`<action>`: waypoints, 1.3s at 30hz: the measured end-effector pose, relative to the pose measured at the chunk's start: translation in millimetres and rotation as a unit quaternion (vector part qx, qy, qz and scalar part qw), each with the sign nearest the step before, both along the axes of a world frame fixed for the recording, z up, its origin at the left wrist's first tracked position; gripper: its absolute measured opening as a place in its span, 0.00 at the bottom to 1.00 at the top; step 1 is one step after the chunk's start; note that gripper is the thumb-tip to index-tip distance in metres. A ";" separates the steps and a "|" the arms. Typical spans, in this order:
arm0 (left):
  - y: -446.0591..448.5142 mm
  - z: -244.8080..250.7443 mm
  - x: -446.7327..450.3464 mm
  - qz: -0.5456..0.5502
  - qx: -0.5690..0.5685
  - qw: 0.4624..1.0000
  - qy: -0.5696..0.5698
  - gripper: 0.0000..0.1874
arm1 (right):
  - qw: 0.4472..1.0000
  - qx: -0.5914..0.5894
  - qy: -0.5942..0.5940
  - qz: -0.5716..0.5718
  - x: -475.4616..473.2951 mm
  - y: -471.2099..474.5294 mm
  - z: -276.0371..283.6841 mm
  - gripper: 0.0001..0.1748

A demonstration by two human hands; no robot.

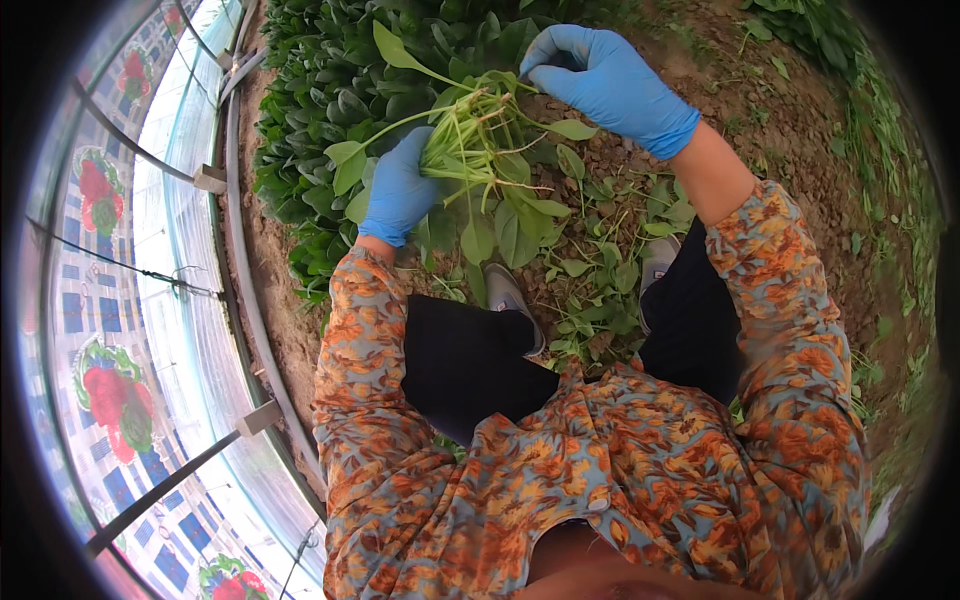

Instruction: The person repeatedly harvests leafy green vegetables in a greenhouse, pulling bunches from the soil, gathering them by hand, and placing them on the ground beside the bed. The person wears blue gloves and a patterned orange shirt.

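Observation:
My left hand (401, 187), in a blue glove, grips a bunch of leafy greens (469, 142) that look like spinach. The pale stems and thin roots point toward my right, and loose leaves splay out and hang below. At the bunch's upper right is my gloved right hand (611, 86), thumb and forefinger pinched together at the end of a leaf stem (527, 87). My fingers partly hide what lies between them.
A dense bed of dark green plants (330, 112) grows ahead and to the left. Picked leaves (600, 262) litter the soil between my shoes (514, 300). Clear plastic sheeting (180, 225) and a grey pipe (244, 225) run along the left. More greens (817, 37) lie at upper right.

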State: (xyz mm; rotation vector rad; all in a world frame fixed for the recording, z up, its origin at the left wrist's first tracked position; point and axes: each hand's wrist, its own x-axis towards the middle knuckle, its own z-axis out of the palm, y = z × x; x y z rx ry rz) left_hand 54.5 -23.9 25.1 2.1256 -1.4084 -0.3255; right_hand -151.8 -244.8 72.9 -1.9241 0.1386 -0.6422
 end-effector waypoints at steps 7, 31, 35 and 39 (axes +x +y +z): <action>-0.8 -5.0 4.1 -0.015 -0.069 0.997 -0.035 0.23 | 0.975 -0.199 -0.063 -0.077 12.2 15.7 -20.4 0.13; -5.9 2.9 -4.3 -0.029 -0.062 0.973 -0.220 0.23 | 0.983 -0.158 0.069 -0.064 36.4 31.0 -41.0 0.20; -8.2 4.9 -9.8 -0.023 -0.041 0.974 -0.223 0.23 | 0.993 -0.073 0.069 -0.062 43.7 31.1 -51.6 0.18; -4.6 -0.6 -0.6 0.002 -0.012 0.984 -0.180 0.23 | 0.957 -0.226 0.054 -0.173 34.2 14.9 -41.4 0.13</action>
